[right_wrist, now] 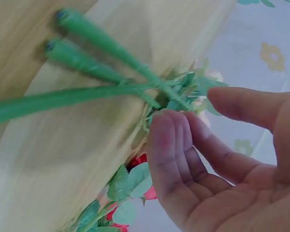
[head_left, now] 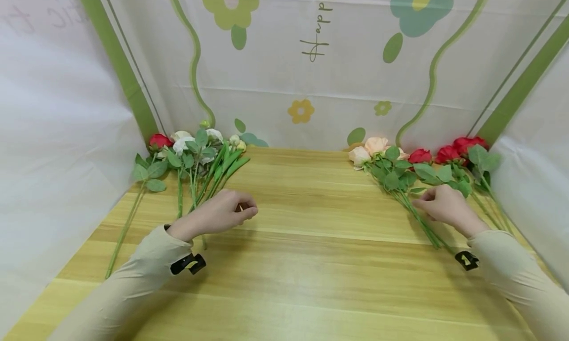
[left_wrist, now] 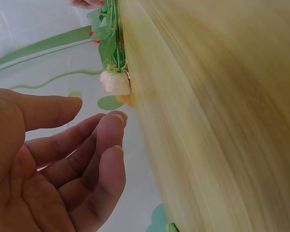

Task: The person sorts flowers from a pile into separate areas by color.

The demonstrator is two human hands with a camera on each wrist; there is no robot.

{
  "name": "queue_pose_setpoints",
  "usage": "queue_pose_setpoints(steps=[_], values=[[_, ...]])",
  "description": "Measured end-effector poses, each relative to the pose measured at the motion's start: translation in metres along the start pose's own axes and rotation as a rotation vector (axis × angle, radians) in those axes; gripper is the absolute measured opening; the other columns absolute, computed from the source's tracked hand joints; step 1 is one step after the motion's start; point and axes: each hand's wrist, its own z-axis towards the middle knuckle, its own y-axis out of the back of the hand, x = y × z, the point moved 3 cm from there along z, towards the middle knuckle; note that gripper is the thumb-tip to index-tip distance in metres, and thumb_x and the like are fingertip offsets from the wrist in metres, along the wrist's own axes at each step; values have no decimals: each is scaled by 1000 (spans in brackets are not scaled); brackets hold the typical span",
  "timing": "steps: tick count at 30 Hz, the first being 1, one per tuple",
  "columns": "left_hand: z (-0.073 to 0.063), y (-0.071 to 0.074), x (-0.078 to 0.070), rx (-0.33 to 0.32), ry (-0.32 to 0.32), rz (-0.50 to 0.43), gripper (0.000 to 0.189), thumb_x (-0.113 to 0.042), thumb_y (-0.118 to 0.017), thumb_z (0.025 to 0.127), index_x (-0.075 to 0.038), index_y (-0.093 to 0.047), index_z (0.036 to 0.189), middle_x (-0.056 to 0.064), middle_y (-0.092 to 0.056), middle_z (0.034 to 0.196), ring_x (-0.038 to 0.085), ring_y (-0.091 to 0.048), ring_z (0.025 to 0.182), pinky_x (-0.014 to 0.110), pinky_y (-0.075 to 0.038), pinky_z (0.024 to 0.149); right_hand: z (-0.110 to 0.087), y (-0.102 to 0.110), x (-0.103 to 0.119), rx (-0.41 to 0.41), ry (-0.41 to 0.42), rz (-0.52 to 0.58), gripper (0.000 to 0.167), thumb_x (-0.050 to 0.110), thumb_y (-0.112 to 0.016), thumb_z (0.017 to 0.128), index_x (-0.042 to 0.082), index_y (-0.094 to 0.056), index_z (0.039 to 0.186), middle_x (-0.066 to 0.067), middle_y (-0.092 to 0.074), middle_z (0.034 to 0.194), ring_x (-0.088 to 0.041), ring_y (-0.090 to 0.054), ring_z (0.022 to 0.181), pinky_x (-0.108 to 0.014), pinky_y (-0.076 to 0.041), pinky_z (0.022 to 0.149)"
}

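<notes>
Hands [head_left: 216,213] [head_left: 444,203] hover, fingers loosely spread and gripping nothing, over rose stems [head_left: 420,221] and white-flower stems [head_left: 209,183] on the table [head_left: 311,262], picking apparently about to begin.

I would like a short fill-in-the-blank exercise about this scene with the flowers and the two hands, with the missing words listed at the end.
1. The flowers lie in two bunches on a ____ table.
2. The peach roses lie in the bunch on the person's ____ side.
3. The left hand holds ____; its fingers are relaxed over the table.
4. The right hand is beside green ____.

Missing words: wooden; right; nothing; stems
</notes>
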Motion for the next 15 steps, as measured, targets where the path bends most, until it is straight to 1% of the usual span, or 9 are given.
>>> queue_pose_setpoints(steps=[4, 7, 10, 15], values=[[-1, 1, 1, -4, 3, 3, 17, -21, -57, 102, -12, -71, 101, 1, -68, 85, 15, -64, 69, 30, -51, 60, -3, 2, 8, -71, 30, 35, 49, 43, -61, 97, -4, -67, 105, -8, -69, 79, -24, -65, 69, -36, -48, 59], [-1, 2, 2, -12, 11, 15, 18, -21, -57, 102, -11, -71, 102, 1, -68, 87, 14, -63, 69, 31, -51, 60, -6, 1, 14, -95, 34, 64, 52, 46, -60, 97, -4, -67, 107, -12, -70, 88, -26, -67, 74, -36, -50, 60], [-2, 4, 5, -30, 34, 50, 20, -22, -57, 102, -9, -72, 104, 0, -68, 89, 11, -62, 68, 31, -50, 61, -8, -1, 20, -104, 33, 91, 52, 45, -59, 97, -4, -66, 110, -13, -70, 90, -27, -68, 76, -36, -50, 60], [-3, 12, 15, -73, 96, 88, 21, -22, -58, 101, -7, -71, 108, 2, -69, 93, 9, -63, 69, 31, -51, 62, -14, -2, 33, -108, 46, 132, 50, 43, -60, 98, -4, -66, 113, -10, -68, 84, -27, -65, 74, -34, -49, 60]])
